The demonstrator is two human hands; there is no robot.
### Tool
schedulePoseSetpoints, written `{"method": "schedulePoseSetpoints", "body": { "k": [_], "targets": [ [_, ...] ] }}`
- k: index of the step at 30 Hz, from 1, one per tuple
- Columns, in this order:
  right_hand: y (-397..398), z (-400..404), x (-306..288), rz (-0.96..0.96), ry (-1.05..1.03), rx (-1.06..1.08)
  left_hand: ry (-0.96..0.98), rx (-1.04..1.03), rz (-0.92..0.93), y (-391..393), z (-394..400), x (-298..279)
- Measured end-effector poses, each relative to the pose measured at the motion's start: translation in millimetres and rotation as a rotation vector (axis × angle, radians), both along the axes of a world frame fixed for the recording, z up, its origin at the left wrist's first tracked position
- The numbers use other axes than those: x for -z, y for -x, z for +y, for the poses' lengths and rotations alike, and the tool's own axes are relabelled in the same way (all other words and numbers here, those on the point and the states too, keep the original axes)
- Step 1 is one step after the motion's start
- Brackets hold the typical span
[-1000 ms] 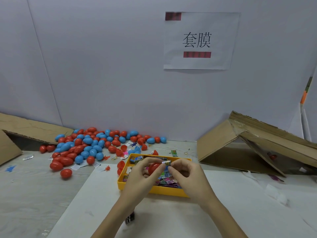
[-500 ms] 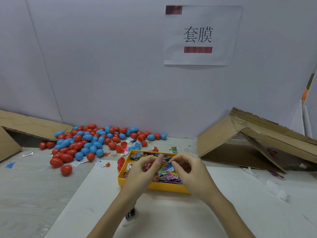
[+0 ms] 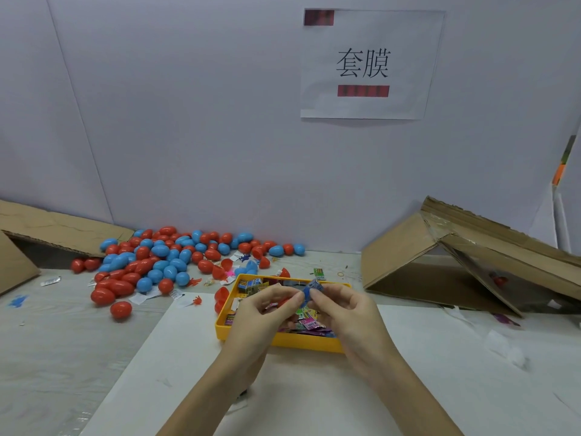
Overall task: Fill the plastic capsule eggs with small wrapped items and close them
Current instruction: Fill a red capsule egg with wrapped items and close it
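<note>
Eggs [image 3: 163,262] lie heaped beside yellow tray [image 3: 301,343], cardboard box [image 3: 456,265] right.

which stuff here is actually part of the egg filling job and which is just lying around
Part of the job:
- blue wrapped item, pinched by left hand and right hand
- yellow tray of wrapped items
- egg pile

Lying about:
- cardboard box
- wall sign

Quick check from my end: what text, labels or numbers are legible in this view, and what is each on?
"套膜": large black characters on the white paper sheet taped to the wall.
Red bars above and below those characters on the sheet: blurred, unreadable.
Small wrapped items in the yellow tray: printed wrappers, too small to read.
Blue wrapped item between the fingers of both hands: print not legible.
Green packet on the table behind the tray: too small to read.
</note>
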State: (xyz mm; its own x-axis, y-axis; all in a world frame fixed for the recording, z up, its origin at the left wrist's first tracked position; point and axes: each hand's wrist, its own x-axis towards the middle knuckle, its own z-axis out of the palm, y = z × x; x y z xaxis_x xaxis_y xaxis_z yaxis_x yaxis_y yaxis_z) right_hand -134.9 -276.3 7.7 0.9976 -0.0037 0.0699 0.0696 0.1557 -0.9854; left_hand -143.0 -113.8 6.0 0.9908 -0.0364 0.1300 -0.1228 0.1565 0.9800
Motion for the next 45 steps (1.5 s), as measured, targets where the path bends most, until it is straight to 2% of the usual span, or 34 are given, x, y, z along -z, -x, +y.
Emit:
{"method": "schedulePoseSetpoints", "body": {
  "k": [3, 5, 7, 12, 16, 19, 45],
  "targets": [
    [-0.7, 1.4, 0.7, 0.097, -0.249, -0.024, -0.029, 0.068, -0.036, 0.4, -2.0, 2.1],
    [-0.8, -1.5, -1.4, 0.116, -0.299, -0.025, -0.032, 0.109, -0.064, 0.0, -0.1, 1.7],
    [-2.5, -7.8, -2.2, 0.062, -0.174, 0.029, -0.071, 0.108, -0.131, -1.2, 3.5, 1.4],
    [-3.5, -19.8, -2.0, -0.151, 0.342, 0.125, -0.186, -0.034, -0.199, -3.5, 4.6, 3.0],
    [-2.8, -15.8, -0.8, -0.216, 0.466, 0.082, -0.283, -0.056, -0.249, -3.6, 0.3, 6.2],
    [-3.5, -14.6, 0.5, -0.228, 0.505, 0.082, -0.238, -0.047, -0.233, -4.1, -0.2, 6.9],
    [-3.9, -9.1, 2.4, -0.031, 0.216, 0.124, -0.28, -0.1, -0.246, -4.7, -0.3, 8.8]
  ]
}}
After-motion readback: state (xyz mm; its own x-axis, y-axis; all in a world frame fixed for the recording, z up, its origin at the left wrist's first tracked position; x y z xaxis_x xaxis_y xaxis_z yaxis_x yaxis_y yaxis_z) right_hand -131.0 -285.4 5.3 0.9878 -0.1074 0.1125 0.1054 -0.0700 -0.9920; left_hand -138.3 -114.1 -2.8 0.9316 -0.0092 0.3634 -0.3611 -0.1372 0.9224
